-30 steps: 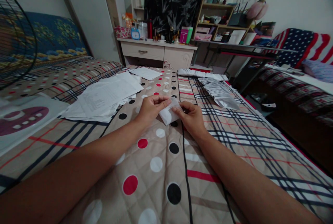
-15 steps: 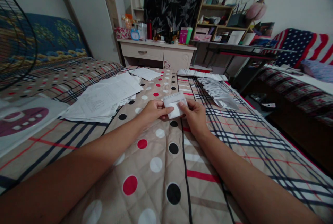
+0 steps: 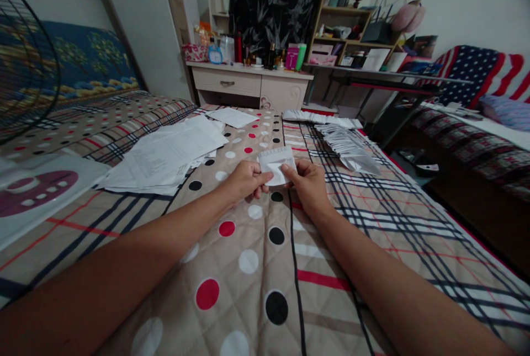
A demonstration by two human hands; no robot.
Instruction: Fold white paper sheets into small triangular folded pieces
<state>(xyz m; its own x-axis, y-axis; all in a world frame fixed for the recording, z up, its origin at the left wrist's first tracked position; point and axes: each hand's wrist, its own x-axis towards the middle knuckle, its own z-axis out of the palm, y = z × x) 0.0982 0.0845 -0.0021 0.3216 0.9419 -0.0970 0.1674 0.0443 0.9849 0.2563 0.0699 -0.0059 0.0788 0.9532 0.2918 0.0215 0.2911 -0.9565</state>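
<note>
A small folded piece of white paper is held above the bed, between both hands. My left hand pinches its left edge, thumb on top and fingers beneath. On the opposite side my right hand grips it, with the thumb lying across the face of the paper. Faint printed marks run along its top edge. To the left lies a loose pile of white sheets. On the right rests a fanned row of folded white papers, with another row behind it.
The bed is covered by a quilted bedspread with dots and plaid. A white plastic bag with a purple print lies at left, near a fan guard. Beyond the bed's far end stands a white dresser crowded with bottles.
The fingers of my left hand have shifted slightly under the folded paper, and the paper's lower part looks a little flatter. My right hand has barely moved.
</note>
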